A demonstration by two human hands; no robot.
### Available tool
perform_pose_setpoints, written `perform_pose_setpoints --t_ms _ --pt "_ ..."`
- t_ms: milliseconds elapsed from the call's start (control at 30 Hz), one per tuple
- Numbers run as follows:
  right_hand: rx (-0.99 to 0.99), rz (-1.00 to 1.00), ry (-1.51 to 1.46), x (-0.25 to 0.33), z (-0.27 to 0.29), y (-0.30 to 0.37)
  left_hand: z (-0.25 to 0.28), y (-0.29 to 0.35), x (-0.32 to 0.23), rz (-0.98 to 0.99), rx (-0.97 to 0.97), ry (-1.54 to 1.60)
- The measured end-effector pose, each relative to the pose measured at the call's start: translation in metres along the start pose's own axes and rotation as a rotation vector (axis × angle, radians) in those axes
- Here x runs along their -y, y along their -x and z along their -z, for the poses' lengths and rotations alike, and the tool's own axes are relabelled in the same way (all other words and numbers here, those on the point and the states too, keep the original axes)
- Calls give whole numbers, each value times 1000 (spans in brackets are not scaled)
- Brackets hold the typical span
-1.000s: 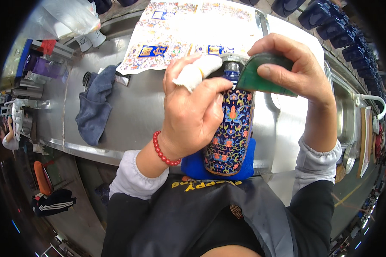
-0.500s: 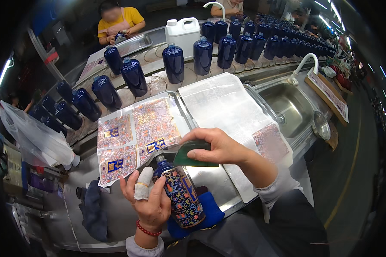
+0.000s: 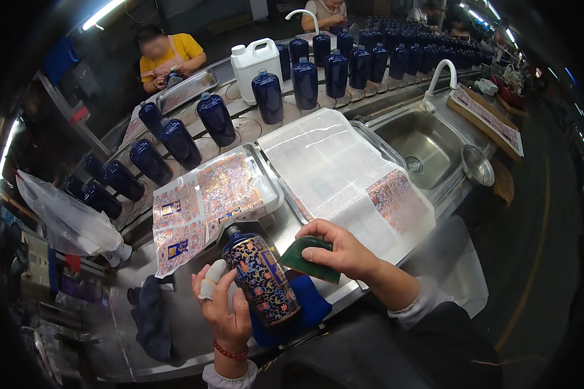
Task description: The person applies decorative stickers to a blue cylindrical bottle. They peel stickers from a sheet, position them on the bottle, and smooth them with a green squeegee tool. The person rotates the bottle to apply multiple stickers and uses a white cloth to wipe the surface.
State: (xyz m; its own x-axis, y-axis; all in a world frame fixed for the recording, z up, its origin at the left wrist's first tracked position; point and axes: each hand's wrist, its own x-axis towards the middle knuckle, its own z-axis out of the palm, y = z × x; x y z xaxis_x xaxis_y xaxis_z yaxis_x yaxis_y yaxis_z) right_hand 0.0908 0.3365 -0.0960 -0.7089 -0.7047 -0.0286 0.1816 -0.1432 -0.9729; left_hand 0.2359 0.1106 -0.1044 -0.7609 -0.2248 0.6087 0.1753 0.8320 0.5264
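Note:
A dark blue bottle point(image 3: 262, 280) covered in a colourful floral pattern lies tilted on a folded blue cloth point(image 3: 313, 299), its neck pointing away from me. Beside its left flank is my left hand point(image 3: 226, 310), fingers spread, one fingertip wrapped in a white finger cover; whether the fingers touch the bottle is hard to tell. My right hand point(image 3: 340, 251) grips a flat dark green scraper point(image 3: 296, 258) between thumb and fingers. The scraper's edge is close to the bottle's upper right side.
Patterned decal sheets point(image 3: 175, 220) lie over a metal tray point(image 3: 276, 202) beyond the bottle. White paper point(image 3: 318, 152) covers the counter near a sink point(image 3: 405, 146). Plain blue bottles point(image 3: 267, 97) line a conveyor, with a white jug point(image 3: 243, 71). Dark cloth point(image 3: 152, 318) lies left. Co-workers sit opposite.
My right hand with the scraper has moved from above the bottle's neck down to its right side. My left hand has drawn slightly away from the bottle. The whole view has shifted a little.

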Motion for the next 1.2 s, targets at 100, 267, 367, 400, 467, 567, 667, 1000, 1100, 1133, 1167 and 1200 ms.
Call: perform_pose_setpoints --t_ms 100,267,367,400,467,567,667,1000,1100,1133,1167,1200 --pt "-6 -9 -43 -7 -1 7 0 7 -3 9 -4 16" --pt "32 65 -12 -14 -6 17 3 17 -14 19 -24 55" --pt "37 81 37 -14 -8 19 8 19 -23 18 -30 92" --pt "45 90 30 -13 -8 20 11 20 -26 17 -40 108" --pt "38 98 51 -13 -8 22 16 21 -31 41 -66 146" --pt "51 65 27 -12 -8 26 25 23 -40 38 -63 152" --pt "37 89 49 -13 -9 29 30 24 -45 4 -56 158" --pt "33 62 30 -7 -5 28 25 22 -28 107 -44 271" --pt "51 76 2 3 -3 23 24 18 -15 159 -51 282" --pt "60 82 -7 7 -3 20 22 15 -10 151 -53 282" --pt "70 86 -19 11 -3 16 20 12 -6 144 -54 279" --pt "89 67 -76 14 -3 13 19 9 -2 138 -56 279"
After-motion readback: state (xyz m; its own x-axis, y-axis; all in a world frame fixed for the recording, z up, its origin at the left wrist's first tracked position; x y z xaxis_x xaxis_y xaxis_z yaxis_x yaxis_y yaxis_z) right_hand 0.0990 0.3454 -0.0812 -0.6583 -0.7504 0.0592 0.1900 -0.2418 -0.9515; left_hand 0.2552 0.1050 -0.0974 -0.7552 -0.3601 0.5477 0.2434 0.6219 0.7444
